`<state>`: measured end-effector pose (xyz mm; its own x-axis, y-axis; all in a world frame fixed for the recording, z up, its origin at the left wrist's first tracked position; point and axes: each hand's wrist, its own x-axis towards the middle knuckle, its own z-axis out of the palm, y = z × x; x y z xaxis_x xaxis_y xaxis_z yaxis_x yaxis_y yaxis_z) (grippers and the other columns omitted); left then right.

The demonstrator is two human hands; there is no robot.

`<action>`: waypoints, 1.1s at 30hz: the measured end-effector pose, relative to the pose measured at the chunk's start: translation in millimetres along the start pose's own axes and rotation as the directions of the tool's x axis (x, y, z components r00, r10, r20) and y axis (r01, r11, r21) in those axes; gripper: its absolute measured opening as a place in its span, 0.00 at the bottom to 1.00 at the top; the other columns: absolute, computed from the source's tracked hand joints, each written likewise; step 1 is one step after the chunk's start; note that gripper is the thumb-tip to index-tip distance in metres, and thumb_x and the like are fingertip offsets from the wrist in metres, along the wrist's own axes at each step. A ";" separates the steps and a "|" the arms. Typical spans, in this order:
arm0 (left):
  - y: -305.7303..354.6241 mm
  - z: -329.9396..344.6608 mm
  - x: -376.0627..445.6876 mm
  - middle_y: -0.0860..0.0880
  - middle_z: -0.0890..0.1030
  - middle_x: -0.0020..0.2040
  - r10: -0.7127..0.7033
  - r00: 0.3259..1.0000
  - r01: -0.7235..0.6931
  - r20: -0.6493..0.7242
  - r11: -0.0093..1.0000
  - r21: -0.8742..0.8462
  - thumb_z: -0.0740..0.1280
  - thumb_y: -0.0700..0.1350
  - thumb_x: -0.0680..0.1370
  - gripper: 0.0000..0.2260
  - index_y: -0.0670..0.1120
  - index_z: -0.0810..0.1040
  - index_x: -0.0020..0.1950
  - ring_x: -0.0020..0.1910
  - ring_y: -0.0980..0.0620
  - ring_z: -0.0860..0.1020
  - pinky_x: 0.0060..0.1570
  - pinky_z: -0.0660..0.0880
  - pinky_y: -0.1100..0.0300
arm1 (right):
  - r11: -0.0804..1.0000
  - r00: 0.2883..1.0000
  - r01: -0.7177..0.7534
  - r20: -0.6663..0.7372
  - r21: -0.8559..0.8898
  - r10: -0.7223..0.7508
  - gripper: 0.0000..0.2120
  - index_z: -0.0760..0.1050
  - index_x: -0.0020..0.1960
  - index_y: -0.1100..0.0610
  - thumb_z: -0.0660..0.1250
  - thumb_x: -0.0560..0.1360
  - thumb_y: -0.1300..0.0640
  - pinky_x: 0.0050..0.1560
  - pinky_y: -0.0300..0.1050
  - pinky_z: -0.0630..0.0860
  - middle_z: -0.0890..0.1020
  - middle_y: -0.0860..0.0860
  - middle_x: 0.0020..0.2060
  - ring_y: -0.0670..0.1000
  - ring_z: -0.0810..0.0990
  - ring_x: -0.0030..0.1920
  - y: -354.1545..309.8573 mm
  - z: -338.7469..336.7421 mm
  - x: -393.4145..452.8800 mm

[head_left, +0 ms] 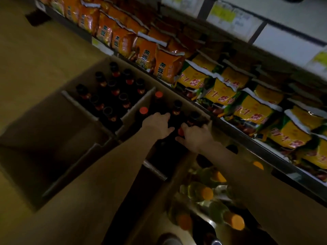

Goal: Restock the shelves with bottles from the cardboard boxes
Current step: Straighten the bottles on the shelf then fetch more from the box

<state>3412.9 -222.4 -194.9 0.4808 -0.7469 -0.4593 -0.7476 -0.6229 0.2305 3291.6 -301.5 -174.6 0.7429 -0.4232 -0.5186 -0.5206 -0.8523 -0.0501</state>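
Bags of food in the dim shop

Orange bags [122,41] stand in a row, packed close together. Just beside them come yellow bags [253,110] with green edges and red writing. Above them sit white boxes [230,16] with yellow labels. The floor [35,64] is a plain tan colour. Low down, at the bottom edge, part of a shoe [169,240] shows, but it is blurry.

Both bare forearms reach forward and down side by side, the left hand [158,125] held palm-down with its fingers curled and thumb spread, the right hand [195,137] just beside it, fingers bent downward and thumb splayed toward the left.
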 end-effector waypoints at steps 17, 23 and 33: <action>-6.2 -59.8 -78.3 0.44 0.80 0.49 0.118 0.943 -0.067 -0.312 0.983 0.170 0.55 0.52 0.82 0.14 0.47 0.67 0.65 0.48 0.42 0.79 0.36 0.68 0.56 | 0.997 0.961 0.075 -0.268 0.023 -0.066 0.15 0.64 0.64 0.55 0.54 0.82 0.48 0.41 0.50 0.72 0.80 0.56 0.48 0.59 0.80 0.48 -25.3 -43.8 -50.0; 3.4 -175.1 -160.3 0.46 0.80 0.47 0.129 0.933 -0.064 -0.336 0.978 0.197 0.55 0.52 0.82 0.13 0.48 0.70 0.61 0.46 0.44 0.79 0.36 0.66 0.57 | 0.990 0.942 0.140 -0.304 -0.032 -0.143 0.15 0.66 0.63 0.55 0.54 0.82 0.48 0.35 0.47 0.65 0.80 0.55 0.45 0.59 0.79 0.47 -52.2 -157.3 -130.0; 37.9 -396.4 -308.1 0.45 0.75 0.41 0.232 0.895 -0.095 -0.380 0.933 0.347 0.59 0.53 0.79 0.10 0.48 0.72 0.51 0.46 0.41 0.78 0.36 0.65 0.56 | 0.986 0.908 0.162 -0.384 -0.043 -0.166 0.13 0.70 0.58 0.56 0.59 0.79 0.48 0.40 0.49 0.69 0.80 0.59 0.47 0.62 0.79 0.49 -96.3 -380.2 -285.2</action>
<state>3418.1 -107.9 295.4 0.4307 -0.9019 -0.0320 -0.9022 -0.4295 -0.0392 3289.8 -215.5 302.6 0.9228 -0.3607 -0.1355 -0.3747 -0.9221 -0.0969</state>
